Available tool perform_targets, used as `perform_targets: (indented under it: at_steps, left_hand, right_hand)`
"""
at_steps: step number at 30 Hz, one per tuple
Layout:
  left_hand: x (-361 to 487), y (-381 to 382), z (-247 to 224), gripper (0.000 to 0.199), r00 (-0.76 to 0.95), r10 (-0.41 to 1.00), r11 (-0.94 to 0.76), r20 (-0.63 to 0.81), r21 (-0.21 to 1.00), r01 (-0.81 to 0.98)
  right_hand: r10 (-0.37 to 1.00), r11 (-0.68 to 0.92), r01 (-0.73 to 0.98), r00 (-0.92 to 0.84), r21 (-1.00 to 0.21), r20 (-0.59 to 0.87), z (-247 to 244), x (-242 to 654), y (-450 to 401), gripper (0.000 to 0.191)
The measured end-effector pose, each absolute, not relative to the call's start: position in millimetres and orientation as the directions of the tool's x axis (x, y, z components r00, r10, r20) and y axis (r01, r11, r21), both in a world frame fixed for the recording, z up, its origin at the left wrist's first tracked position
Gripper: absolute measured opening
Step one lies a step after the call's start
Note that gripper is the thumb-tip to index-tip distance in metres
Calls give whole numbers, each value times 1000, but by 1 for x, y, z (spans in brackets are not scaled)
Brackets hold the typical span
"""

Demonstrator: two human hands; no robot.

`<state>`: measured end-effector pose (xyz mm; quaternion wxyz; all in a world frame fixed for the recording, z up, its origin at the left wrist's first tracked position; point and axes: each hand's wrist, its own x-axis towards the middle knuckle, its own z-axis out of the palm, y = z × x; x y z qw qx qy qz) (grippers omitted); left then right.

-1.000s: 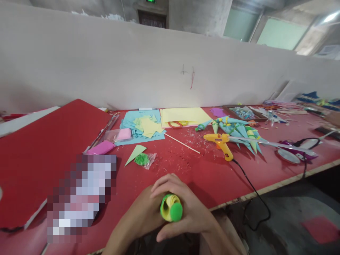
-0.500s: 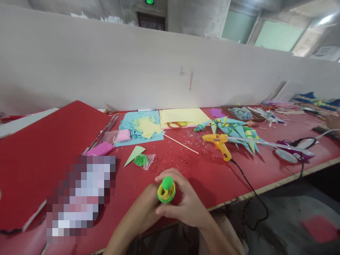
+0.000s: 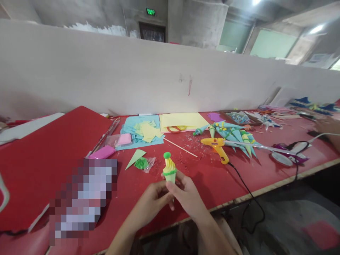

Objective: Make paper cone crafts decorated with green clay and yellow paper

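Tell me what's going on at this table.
A person's left hand and right hand hold a pale green paper cone, topped with a yellow swirl and green ball, by the red table. Farther off to the right, a yellow glue gun lies by a pile of paper cones. Another person's hand is at the far right edge.

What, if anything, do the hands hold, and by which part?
A toy ice cream, by its pale green cone below the green ring, with left hand and right hand.
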<state>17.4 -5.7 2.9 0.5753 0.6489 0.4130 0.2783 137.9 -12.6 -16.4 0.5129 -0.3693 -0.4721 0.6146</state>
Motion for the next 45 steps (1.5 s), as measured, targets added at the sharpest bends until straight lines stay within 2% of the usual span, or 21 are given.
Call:
perform_targets:
  at_steps: [4, 8, 11, 14, 18, 25, 29, 33, 36, 40, 43, 45]
  left_hand:
    - [19, -5, -1, 21, 425, 902, -43, -76, 963, 264]
    - [23, -5, -3, 23, 414, 908, -43, -68, 966, 254]
    - [24, -5, -3, 28, 398, 913, -31, -86, 960, 279]
    - [24, -5, -1, 28, 364, 930, -57, -55, 956, 289]
    - [24, -6, 0, 26, 342, 940, -73, -24, 961, 268]
    - [24, -4, -9, 34, 441, 896, -100, -50, 945, 310]
    - [22, -3, -13, 40, 476, 880, -211, -1, 895, 392]
    - [20, -4, -12, 26, 496, 867, -366, 41, 728, 579]
    - [21, -3, -13, 24, 472, 879, -417, 71, 596, 686]
    - [23, 0, -20, 28, 489, 868, -464, 85, 490, 738]
    - [24, 2, -24, 26, 491, 866, -472, 91, 473, 744]
    - [24, 2, -24, 25, 489, 867, -472, 97, 479, 740]
  right_hand:
    - [991, 52, -237, -105, -970, 79, -13, 140, -11, 23]
    - [999, -7, -303, -37, -953, 4, -9, 140, -10, 31]
    - [997, -40, -345, -73, -938, -16, -12, 141, -9, 36]
    - [992, -23, -316, -122, -949, 16, -16, 142, -8, 31]
    - [993, 37, -291, -95, -956, 67, -19, 142, -7, 25]
    - [992, 5, -371, -119, -928, 52, -19, 141, -6, 25]
    - [992, 89, -208, -66, -974, 104, -13, 148, -7, 22]
    - [979, 202, 63, 19, -977, 204, 3, 171, -10, 20]
    - [970, 232, 329, -9, -915, 243, 10, 203, -19, 21]
    - [986, 135, 535, 10, -834, 166, -4, 258, -42, 26]
    - [989, -13, 561, 127, -828, 71, -26, 303, -60, 30]
    - [981, -50, 542, 186, -839, 61, -40, 333, -65, 29]
